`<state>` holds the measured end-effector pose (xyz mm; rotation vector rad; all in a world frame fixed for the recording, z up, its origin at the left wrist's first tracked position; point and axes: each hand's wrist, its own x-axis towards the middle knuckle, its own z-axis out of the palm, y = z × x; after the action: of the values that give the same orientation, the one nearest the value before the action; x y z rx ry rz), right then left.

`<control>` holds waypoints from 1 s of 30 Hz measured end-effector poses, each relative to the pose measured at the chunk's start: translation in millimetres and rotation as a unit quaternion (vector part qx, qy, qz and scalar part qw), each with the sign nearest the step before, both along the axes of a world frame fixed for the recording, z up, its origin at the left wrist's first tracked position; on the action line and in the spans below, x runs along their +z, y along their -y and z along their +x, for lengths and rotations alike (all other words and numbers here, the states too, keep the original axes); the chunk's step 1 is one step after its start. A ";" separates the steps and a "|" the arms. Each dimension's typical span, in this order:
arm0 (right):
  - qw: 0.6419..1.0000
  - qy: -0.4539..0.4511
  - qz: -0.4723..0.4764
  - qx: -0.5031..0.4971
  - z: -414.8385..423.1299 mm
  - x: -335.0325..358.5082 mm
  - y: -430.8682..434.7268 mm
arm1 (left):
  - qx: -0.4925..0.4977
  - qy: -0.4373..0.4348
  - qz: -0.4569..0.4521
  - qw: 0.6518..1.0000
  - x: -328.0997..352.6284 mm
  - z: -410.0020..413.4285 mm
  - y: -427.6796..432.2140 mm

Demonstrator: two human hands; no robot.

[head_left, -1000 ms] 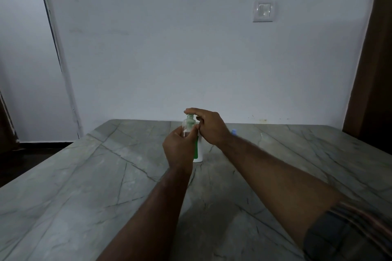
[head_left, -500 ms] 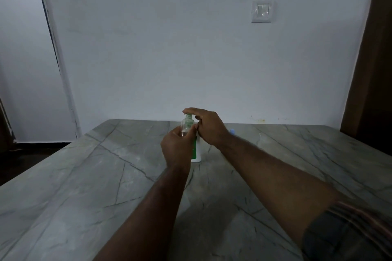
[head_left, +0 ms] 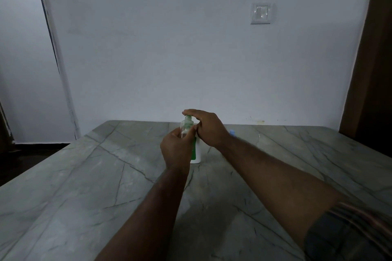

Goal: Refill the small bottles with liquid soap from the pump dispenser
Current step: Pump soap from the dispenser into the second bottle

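A wide stone table point(head_left: 84, 186), its grey-green top crossed by thin dark veins, fills the lower part of the view and reaches back to a pale wall. A white pump dispenser point(head_left: 198, 152) with a green label stands upright on it near the far middle. A small pale blue object point(head_left: 232, 132), partly hidden and too small to identify, sits to its right

Left hand point(head_left: 176, 150) and right hand point(head_left: 210, 131) bare, like both forearms; the right arm wears a dark grey sleeve point(head_left: 347, 239) with thin reddish and pale stripes.
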<state>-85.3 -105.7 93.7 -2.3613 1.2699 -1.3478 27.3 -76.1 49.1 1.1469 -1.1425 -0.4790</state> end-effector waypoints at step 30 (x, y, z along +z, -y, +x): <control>1.000 -0.001 0.015 -0.015 0.8 1.9 -1.5 | 0.002 0.015 -0.001 1.000 1.6 0.6 -2.3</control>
<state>-84.5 -104.2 95.6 -2.3335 1.3218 -1.3243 27.8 -73.8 50.7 1.1585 -1.1663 -0.4593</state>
